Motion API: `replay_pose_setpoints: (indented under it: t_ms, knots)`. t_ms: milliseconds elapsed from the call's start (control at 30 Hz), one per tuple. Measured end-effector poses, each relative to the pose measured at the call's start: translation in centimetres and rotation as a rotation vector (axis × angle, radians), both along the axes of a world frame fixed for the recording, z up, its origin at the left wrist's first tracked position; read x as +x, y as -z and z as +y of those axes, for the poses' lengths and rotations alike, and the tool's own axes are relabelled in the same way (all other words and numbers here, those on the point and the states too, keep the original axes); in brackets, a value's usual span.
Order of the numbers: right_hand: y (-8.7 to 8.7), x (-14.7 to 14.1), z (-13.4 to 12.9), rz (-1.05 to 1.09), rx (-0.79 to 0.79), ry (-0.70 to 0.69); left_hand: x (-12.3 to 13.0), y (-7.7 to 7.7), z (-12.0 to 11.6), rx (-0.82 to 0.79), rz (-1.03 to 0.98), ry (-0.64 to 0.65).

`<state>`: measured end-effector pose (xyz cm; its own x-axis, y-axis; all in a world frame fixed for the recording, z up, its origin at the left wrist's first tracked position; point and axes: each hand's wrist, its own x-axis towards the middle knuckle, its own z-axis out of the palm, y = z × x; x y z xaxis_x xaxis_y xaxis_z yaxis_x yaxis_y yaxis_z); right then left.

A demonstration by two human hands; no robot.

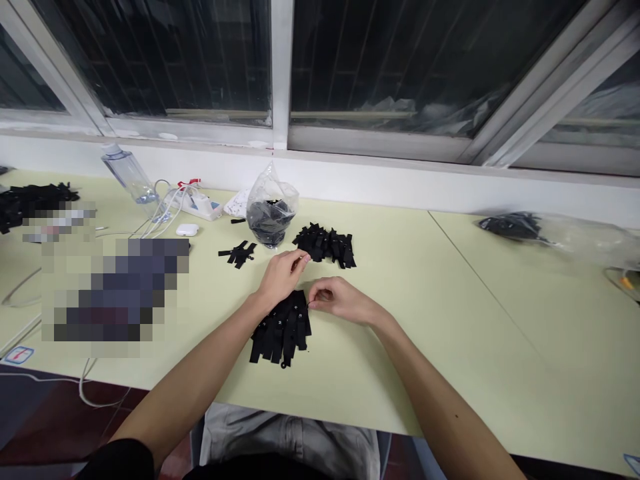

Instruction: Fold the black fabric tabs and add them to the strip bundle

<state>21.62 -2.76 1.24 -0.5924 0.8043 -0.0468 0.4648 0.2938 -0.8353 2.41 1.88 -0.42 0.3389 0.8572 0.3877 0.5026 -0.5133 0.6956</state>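
Note:
Close in front of me on the table lies a pile of short black fabric strips (280,330), some showing small pale marks. My left hand (286,273) is over the far side of this pile, fingers pinched together at the near edge of a second pile of black strips (325,244). Whatever sits between those fingertips is too small to make out. My right hand (343,299) is at the right edge of the near pile, thumb and forefinger closed in a pinch. A tiny dark bit shows at its fingertips, but its kind is unclear.
A clear plastic bag of black pieces (271,217) stands behind the piles, with a few loose strips (238,253) to its left. Further left are a white earbud case (187,229), a power strip (200,203), cables and a water bottle (131,175). Another bag (520,227) lies far right.

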Motion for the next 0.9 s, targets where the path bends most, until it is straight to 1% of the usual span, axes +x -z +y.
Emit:
replay_pose_setpoints:
  t_ms: [100, 167, 233, 333, 400, 500, 667, 800, 900]
  knots:
    - [-0.3, 0.5, 0.4, 0.110, -0.038, 0.061, 0.2, -0.5, -0.4, 0.013, -0.025, 0.067]
    - [-0.2, 0.7, 0.8, 0.232, -0.048, 0.147, 0.4, -0.7, -0.7, 0.036, -0.038, 0.150]
    - [0.1, 0.8, 1.2, 0.345, -0.035, 0.266, 0.6, -0.8, -0.9, 0.043, -0.048, 0.204]
    - [0.6, 0.7, 1.6, 0.425, 0.057, 0.427, 0.7, -0.4, -0.8, 0.017, -0.065, 0.189]
    - [0.9, 0.6, 1.7, 0.427, 0.132, 0.486, 0.7, -0.1, -0.6, 0.007, -0.068, 0.160]
    - [1.0, 0.3, 1.7, 0.399, 0.203, 0.531, 0.6, 0.1, -0.4, 0.011, -0.081, 0.138]
    - [1.0, 0.0, 1.4, 0.388, 0.273, 0.588, 0.6, 0.1, -0.3, 0.051, -0.069, 0.149]
    - [1.1, -0.1, 1.4, 0.371, 0.282, 0.618, 0.7, 0.5, -0.2, 0.005, -0.056, 0.143]
    - [1.4, -0.3, 1.5, 0.360, 0.260, 0.611, 0.7, 0.5, -0.2, -0.037, -0.084, 0.139]
